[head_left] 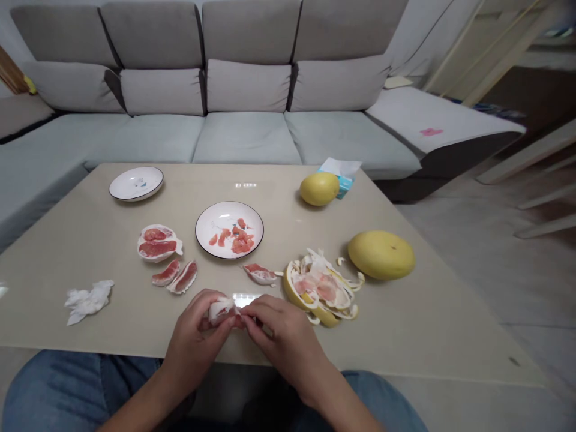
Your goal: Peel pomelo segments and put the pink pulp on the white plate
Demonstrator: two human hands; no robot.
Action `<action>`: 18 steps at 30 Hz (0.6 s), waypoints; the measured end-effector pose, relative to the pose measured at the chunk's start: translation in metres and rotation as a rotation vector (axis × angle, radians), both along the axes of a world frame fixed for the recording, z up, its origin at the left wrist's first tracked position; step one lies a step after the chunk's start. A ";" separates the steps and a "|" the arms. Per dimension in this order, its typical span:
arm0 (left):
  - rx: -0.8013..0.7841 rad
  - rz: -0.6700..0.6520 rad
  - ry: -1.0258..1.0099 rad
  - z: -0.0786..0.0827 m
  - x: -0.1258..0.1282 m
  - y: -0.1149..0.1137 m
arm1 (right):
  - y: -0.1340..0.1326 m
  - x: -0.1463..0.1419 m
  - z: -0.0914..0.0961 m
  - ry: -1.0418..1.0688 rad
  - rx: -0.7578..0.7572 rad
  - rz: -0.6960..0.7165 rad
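Note:
Over the table's near edge, my left hand (197,336) is closed around a pomelo segment (220,310) with white membrane on it. My right hand (279,333) pinches at the segment's right end, thumb and forefinger together. Just beyond stands a white plate (209,219) with a dark rim, holding pieces of peeled pink pulp (242,240). One loose segment (261,274) lies between that plate and the pile of peel (321,288). To the left are two more segments (182,278) and a partly divided pomelo chunk (157,243) with red flesh.
Two whole yellow pomelos, a nearer one (381,255) and a farther one (319,189), sit on the right. Behind the farther one is a blue tissue pack (345,185). A second plate (136,183) and a crumpled tissue (90,300) lie left. A grey sofa (245,135) stands behind the table.

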State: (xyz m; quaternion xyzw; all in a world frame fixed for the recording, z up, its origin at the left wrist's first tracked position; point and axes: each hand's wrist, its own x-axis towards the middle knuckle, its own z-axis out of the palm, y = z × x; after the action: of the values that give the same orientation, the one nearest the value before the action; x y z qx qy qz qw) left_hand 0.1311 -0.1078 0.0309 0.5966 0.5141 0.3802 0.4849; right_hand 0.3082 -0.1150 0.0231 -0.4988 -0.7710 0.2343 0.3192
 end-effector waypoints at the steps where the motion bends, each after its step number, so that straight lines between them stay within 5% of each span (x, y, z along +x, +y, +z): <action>1: 0.030 -0.009 0.044 0.001 0.000 0.000 | 0.000 0.000 -0.001 -0.026 0.013 0.002; 9: 0.178 -0.102 0.250 -0.001 -0.005 -0.001 | 0.001 -0.011 -0.013 -0.149 0.164 -0.025; 18: 0.158 -0.133 0.163 0.005 -0.019 0.002 | 0.005 -0.014 -0.012 0.095 0.024 -0.085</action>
State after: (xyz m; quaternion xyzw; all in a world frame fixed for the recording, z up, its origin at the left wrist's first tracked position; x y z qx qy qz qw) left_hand 0.1124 -0.1057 0.0355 0.6946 0.4795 0.3370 0.4172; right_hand 0.2940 -0.1102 0.0107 -0.5155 -0.7358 0.2349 0.3711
